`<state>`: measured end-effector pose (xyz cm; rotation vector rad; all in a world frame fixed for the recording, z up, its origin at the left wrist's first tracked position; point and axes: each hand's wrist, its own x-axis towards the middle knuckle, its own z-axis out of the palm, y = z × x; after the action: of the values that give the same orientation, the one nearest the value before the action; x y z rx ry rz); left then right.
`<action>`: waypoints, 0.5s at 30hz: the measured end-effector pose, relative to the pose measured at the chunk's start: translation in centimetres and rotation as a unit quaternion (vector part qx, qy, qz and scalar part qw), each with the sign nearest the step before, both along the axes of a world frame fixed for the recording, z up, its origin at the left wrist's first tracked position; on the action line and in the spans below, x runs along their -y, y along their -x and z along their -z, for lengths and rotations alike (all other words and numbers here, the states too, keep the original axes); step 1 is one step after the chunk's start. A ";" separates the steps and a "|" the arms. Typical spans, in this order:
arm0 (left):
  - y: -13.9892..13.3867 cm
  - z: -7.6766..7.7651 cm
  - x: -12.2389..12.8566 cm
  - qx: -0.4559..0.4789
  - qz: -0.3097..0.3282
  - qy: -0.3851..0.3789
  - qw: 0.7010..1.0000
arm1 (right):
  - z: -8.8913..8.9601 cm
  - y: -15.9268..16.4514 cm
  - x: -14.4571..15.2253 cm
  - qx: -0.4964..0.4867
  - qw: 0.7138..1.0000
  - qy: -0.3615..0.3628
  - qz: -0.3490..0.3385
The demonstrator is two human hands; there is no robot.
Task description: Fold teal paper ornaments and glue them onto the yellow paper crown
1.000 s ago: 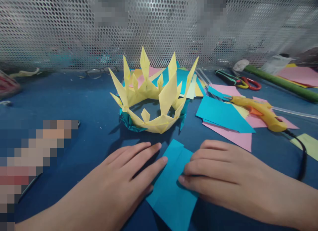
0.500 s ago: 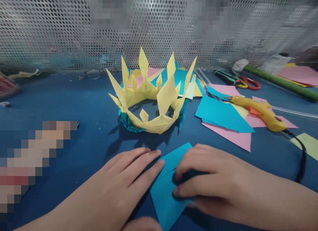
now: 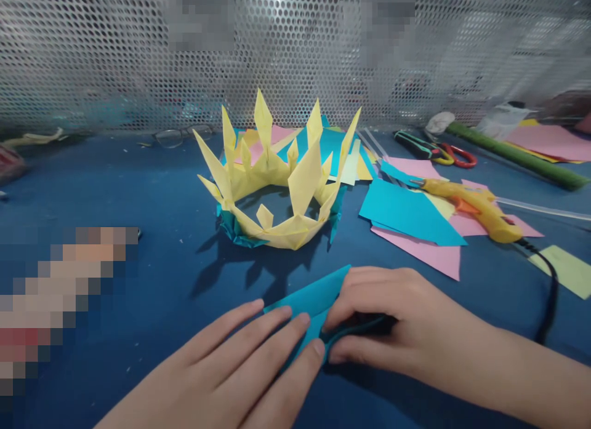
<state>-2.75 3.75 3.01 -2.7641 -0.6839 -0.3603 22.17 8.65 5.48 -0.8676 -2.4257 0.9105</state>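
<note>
A blue sheet of paper [image 3: 307, 293] lies on the table under both hands, with a crease line across it. My left hand [image 3: 240, 361] rests flat on its left part, fingers spread and stretched toward the upper right. My right hand [image 3: 392, 321] pinches the paper's right side between thumb and fingers, and that side is lifted and curled. Just beyond the hands stands a yellow folded-paper crown [image 3: 295, 232] with tall pointed spikes. Blue folded pieces [image 3: 233, 228] sit at the crown's lower left and right.
At right, a yellow glue gun [image 3: 471, 201] lies on blue and pink paper [image 3: 415, 213], its black cord [image 3: 551, 293] trailing forward. Behind are scissors [image 3: 462, 156], a green stick [image 3: 517, 153] and glasses [image 3: 170, 138]. A perforated metal screen [image 3: 138, 66] closes the back. A pixelated area covers the left.
My left hand has shifted down and right, further over the blue paper, its fingers more spread. My right hand now lifts the paper's right side. The view has shifted slightly.
</note>
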 end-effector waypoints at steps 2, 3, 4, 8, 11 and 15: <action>0.0 0.0 0.2 -0.004 -0.013 0.018 1.000 | -0.1 0.0 0.1 0.006 1.000 0.016 0.015; 0.0 0.0 0.2 -0.006 -0.019 0.021 1.000 | -0.2 0.0 0.1 0.008 0.999 0.022 0.025; 0.0 0.0 0.2 -0.010 -0.023 0.019 1.000 | -0.2 0.0 0.1 0.010 0.999 0.028 0.032; 0.0 0.3 0.3 -0.026 -0.029 -0.006 0.999 | -0.1 0.1 0.3 0.010 0.998 0.043 0.050; 0.3 0.8 0.4 -0.025 -0.033 -0.020 0.999 | 0.1 0.2 0.5 0.012 0.996 0.039 0.083; 0.4 1.3 0.3 -0.019 -0.028 -0.019 0.999 | 0.3 0.2 0.4 0.016 0.990 0.027 0.134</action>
<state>-3.11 3.44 1.70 -2.7023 -0.7347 -0.3049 21.93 8.21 5.15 -1.2018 -2.2474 0.8693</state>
